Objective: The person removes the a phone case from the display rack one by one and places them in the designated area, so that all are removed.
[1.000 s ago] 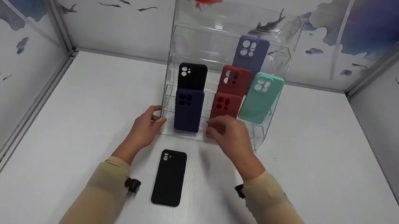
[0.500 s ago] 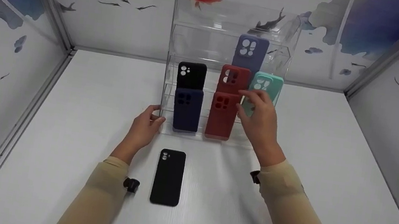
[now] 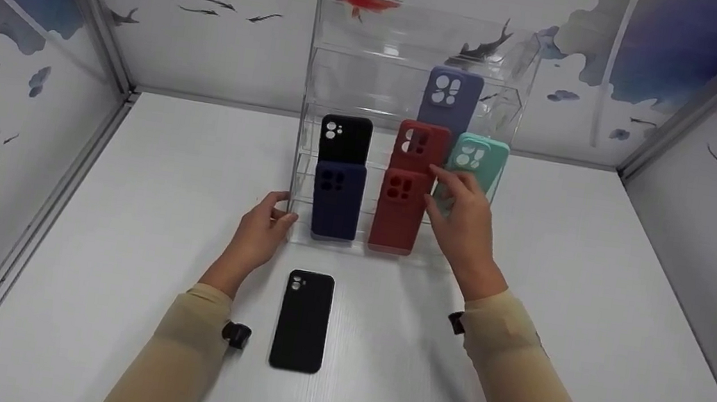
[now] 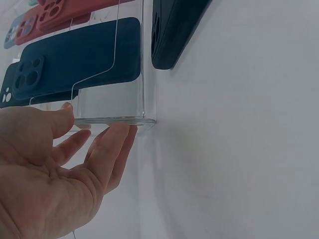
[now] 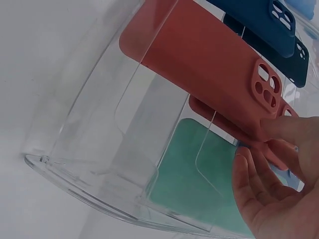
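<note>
On the white tabletop, toward the back wall: a clear acrylic display rack with stepped tiers, loaded with phone cases. Front tier: navy case on the left, red case beside it. Next tier up: black case behind the navy one, second red case behind the first, mint green case at the right end. Higher still: lavender case, standing alone. Loose in front of the rack, flat on the tabletop, camera cutout toward the rack: another black case, between the two forearms and well apart from either hand.

Left hand: at the rack's front left corner, fingers straight and relaxed, fingertips touching the base edge of the acrylic in the left wrist view, thumb against the side panel. Grip released, nothing held, merely resting against the rack.

Right hand: raised to the right part of the rack, in front of the lower half of the mint green case. Fingers only lightly bent, fingertips at the edge of the mint green case where it meets the rear red case, thumb up by the red one. Touching, but no closed hold visible; grip loose, not clenched round anything.

Both sleeves beige.
</note>
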The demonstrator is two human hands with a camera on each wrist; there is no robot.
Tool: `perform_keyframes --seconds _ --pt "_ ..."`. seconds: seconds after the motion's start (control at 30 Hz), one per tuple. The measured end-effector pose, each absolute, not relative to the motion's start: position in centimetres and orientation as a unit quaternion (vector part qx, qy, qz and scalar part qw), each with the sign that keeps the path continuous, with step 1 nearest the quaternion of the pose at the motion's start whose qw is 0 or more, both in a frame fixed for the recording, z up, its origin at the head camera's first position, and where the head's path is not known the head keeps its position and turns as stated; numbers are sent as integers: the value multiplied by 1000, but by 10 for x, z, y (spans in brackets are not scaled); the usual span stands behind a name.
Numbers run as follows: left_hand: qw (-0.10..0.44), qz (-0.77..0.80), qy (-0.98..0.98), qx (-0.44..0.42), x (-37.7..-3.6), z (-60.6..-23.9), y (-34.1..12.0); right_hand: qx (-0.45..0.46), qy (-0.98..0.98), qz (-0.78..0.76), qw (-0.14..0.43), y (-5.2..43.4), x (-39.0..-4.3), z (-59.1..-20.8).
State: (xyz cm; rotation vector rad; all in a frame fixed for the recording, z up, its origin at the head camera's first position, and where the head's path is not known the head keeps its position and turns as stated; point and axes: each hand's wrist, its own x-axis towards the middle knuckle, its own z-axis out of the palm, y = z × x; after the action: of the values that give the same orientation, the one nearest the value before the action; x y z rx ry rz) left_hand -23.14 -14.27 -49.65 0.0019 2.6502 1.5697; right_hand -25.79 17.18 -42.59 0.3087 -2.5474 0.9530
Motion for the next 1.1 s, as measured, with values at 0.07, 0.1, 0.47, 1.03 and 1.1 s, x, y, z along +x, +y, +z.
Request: perform_keyframes --seconds 0.07,0.1,0.47,1.03,1.1 --pt "30 508 861 3 -232 -496 -143 110 -910 344 202 173 -257 -429" --pt "30 508 861 4 -232 -496 -143 111 -909 346 204 173 -257 -430" --pt "44 508 860 11 -232 -494 -144 141 -875 392 247 177 -252 -441" --pt "42 508 860 4 -232 -495 -144 176 -853 420 254 186 -246 -443" --pt "40 509 860 4 -232 -495 -144 178 -852 421 254 186 -245 -442"
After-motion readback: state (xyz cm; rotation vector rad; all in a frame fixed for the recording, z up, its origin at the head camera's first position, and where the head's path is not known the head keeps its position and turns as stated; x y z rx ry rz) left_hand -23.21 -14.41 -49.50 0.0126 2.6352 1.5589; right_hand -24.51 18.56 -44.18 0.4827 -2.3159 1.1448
